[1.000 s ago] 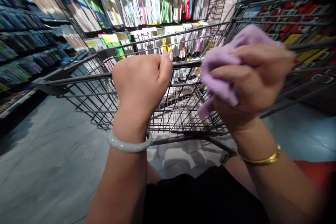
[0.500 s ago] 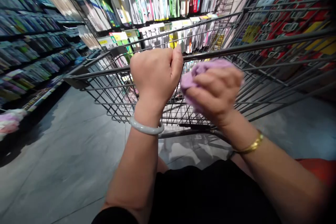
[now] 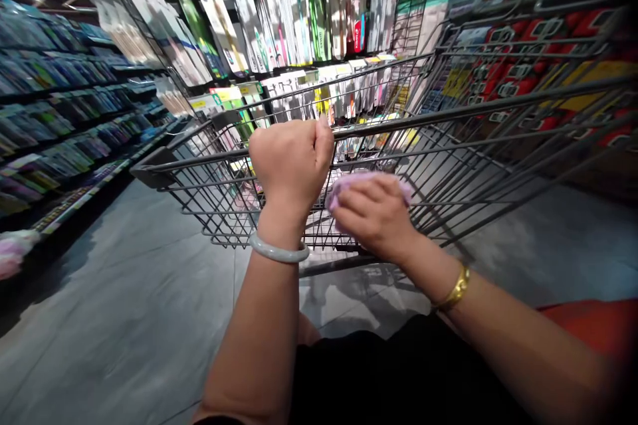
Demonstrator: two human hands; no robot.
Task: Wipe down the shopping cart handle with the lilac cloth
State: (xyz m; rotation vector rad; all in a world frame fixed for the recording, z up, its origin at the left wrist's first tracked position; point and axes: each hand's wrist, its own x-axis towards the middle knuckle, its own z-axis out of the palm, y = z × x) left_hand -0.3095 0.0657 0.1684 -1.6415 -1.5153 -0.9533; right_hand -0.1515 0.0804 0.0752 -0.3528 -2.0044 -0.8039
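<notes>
A dark wire shopping cart stands sideways before me. My left hand is closed around its near top rail, thumb upward, with a pale bangle on the wrist. My right hand is closed on a light purple cloth, which is bunched under the fingers. That hand is against or just in front of the cart's near wire side, below the top rail; whether the cloth touches the wires I cannot tell. A gold bracelet circles the right wrist.
Beyond the cart hangs a rack of packaged goods with price labels. Shelves of packets line the left. Red packages are stacked at the right. Grey floor stretches below and to the left.
My right hand with the purple cloth has moved down and left, away from the top rail. My left hand keeps its hold on the rail. The view has tilted up slightly.
</notes>
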